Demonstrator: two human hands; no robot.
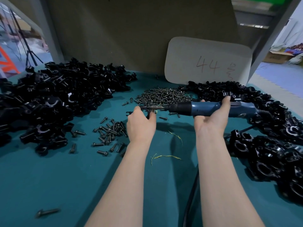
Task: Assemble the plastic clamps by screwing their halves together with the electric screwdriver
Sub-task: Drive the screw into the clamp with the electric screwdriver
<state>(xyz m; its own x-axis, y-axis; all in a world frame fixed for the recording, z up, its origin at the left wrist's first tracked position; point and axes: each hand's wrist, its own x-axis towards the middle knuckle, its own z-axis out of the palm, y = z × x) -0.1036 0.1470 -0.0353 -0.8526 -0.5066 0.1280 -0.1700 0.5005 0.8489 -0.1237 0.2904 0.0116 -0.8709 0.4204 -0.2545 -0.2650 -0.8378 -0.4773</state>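
My right hand [211, 115] grips a blue electric screwdriver [205, 108] that lies level, its black nose and bit pointing left. The bit tip meets a small black plastic clamp [146, 109] that my left hand [141, 123] holds above the green table. A large heap of black clamp halves [54, 99] fills the left side. Another heap of black clamps [270, 141] curves along the right side. A pile of dark screws [164, 95] lies behind the hands, and a smaller scatter of screws [109, 133] lies left of my left wrist.
A white card [208, 61] marked 44 leans on the brown back wall. The screwdriver's black cable [191, 199] runs down toward the table's near edge. A single screw [47, 212] lies near the front left. Yellow thread scraps [165, 156] lie between my forearms.
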